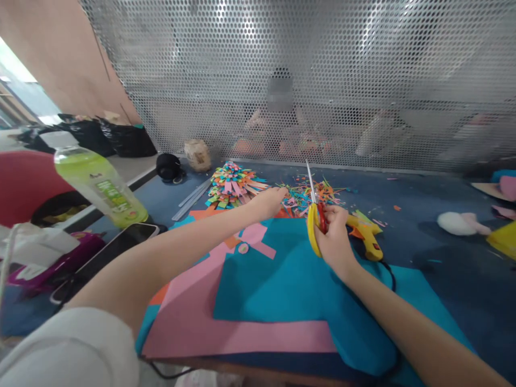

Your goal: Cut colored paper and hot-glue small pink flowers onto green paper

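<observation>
My right hand (337,239) grips scissors (313,215) with one yellow and one red handle loop, the blades pointing up and away. My left hand (271,203) reaches to the near edge of a heap of thin coloured paper scraps (300,194). Its fingers are bent together, and I cannot make out what they hold. Left of it stands a cone-shaped piece of layered, fringed paper strips (230,185) in many colours. Beneath both arms lie blue foam-like sheets (266,285) and a pink sheet (189,317), with small pink cut pieces (255,236) on top.
A yellow glue gun (368,236) with a black cord lies right of my right hand. On the left are a green drink bottle (102,185), a phone (108,258), clear glue sticks (191,200) and black thread (169,167). A perforated metal panel (322,80) stands behind.
</observation>
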Motion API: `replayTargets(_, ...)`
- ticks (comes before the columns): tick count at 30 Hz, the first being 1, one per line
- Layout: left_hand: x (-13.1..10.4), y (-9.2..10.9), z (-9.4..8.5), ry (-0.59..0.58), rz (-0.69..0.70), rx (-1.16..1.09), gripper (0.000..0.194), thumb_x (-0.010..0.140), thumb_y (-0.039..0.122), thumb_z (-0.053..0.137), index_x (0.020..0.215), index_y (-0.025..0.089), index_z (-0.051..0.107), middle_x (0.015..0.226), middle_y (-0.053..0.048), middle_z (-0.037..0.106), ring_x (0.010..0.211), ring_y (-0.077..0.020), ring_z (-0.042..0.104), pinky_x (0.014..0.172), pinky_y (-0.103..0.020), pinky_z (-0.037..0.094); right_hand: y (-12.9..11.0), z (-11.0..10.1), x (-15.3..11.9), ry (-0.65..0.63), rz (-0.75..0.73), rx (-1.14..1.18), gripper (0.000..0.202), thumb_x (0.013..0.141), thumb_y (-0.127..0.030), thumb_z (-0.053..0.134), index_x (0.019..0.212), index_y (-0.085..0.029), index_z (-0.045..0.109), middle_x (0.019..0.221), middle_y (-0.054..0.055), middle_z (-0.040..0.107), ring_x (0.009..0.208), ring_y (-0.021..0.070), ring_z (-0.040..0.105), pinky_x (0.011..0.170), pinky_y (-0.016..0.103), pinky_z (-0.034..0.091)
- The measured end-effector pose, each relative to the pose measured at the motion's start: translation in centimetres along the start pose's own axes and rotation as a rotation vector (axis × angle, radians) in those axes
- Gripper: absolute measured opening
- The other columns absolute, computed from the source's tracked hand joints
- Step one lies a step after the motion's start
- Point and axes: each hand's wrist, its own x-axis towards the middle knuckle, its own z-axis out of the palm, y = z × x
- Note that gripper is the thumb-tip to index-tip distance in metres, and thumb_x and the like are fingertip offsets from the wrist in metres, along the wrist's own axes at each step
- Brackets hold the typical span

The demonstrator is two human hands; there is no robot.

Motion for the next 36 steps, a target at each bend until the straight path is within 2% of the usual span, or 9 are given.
replayTargets(2,2.0,0.2,0.9,-0.006,0.006,0.012,0.036,0.088,0.007,0.048,0.124,0.012,0.050,0.122,-0.017,0.064,0.114,-0.0237,0.062,0.093,-0.032,0.048,0.6,0.1,0.3,0.040,0.010,0.036,0.042,0.078,-0.038,0.059,0.106,-0.026,0.031,0.099,0.006,0.061,0.084,0.0236,0.066,0.073,0.041,0.056)
replayTargets(5,3.8,0.4,1.8,-0.010,0.043,0.020,0.044,0.091,0.009,0.046,0.133,0.017,0.044,0.126,-0.014,0.064,0.116,-0.0226,0.062,0.095,-0.031,0.048,1.3,0.1,0.7,0.073,0.024,0.075,0.044,0.075,-0.040,0.061,0.106,-0.027,0.033,0.099,0.005,0.060,0.086,0.0230,0.066,0.074,0.042,0.056)
replayTargets(9,5.1,0.1,2.5,-0.028,0.089,0.026,0.045,0.092,0.011,0.046,0.137,0.017,0.043,0.122,-0.015,0.066,0.115,-0.0253,0.063,0.095,-0.035,0.048,1.4,0.0,1.0,0.080,0.034,0.115,0.043,0.073,-0.038,0.063,0.104,-0.027,0.035,0.097,0.003,0.060,0.088,0.0230,0.066,0.075,0.040,0.056)
replayTargets(12,5.6,-0.4,3.0,-0.025,0.121,-0.001,0.044,0.090,0.010,0.047,0.134,0.016,0.046,0.123,-0.014,0.066,0.116,-0.0234,0.062,0.097,-0.032,0.047,1.2,0.0,1.1,0.071,0.031,0.144,0.042,0.073,-0.036,0.063,0.103,-0.028,0.035,0.096,0.003,0.062,0.087,0.0219,0.066,0.073,0.038,0.055)
replayTargets(19,5.7,-0.9,3.6,-0.022,0.147,-0.097,0.044,0.086,0.003,0.048,0.127,0.017,0.050,0.112,-0.007,0.070,0.103,-0.0173,0.067,0.090,-0.025,0.050,1.2,0.0,1.0,0.037,0.034,0.169,0.041,0.074,-0.032,0.064,0.102,-0.028,0.035,0.094,0.002,0.064,0.081,0.0198,0.067,0.069,0.035,0.054)
replayTargets(24,5.2,-1.1,3.5,-0.014,0.143,-0.149,0.039,0.083,0.002,0.051,0.119,0.017,0.056,0.099,-0.005,0.073,0.097,-0.0178,0.068,0.088,-0.026,0.050,1.4,0.1,1.1,0.023,0.042,0.163,0.042,0.073,-0.031,0.065,0.101,-0.027,0.034,0.088,0.000,0.063,0.075,0.0186,0.066,0.065,0.035,0.053)
replayTargets(28,5.0,-1.6,3.0,0.019,0.146,-0.194,0.037,0.082,0.003,0.052,0.117,0.015,0.057,0.099,-0.005,0.072,0.096,-0.0176,0.067,0.089,-0.028,0.050,1.3,0.0,1.2,0.022,0.050,0.155,0.042,0.072,-0.031,0.065,0.100,-0.028,0.034,0.086,-0.001,0.062,0.074,0.0189,0.065,0.065,0.035,0.053)
replayTargets(32,4.9,-2.2,2.9,0.070,0.127,-0.226,0.034,0.084,0.014,0.058,0.118,0.014,0.055,0.102,-0.008,0.070,0.098,-0.0193,0.066,0.090,-0.031,0.051,1.2,0.0,1.3,0.035,0.064,0.148,0.042,0.071,-0.032,0.065,0.099,-0.028,0.034,0.084,-0.002,0.062,0.073,0.0194,0.066,0.066,0.036,0.053)
replayTargets(36,4.4,-2.1,3.2,0.056,0.146,-0.240,0.048,0.077,0.028,0.073,0.119,0.014,0.055,0.109,-0.010,0.070,0.101,-0.0212,0.067,0.089,-0.031,0.052,1.3,0.1,1.4,0.041,0.078,0.139,0.043,0.070,-0.032,0.065,0.098,-0.028,0.034,0.081,-0.002,0.062,0.073,0.0202,0.066,0.066,0.036,0.053)
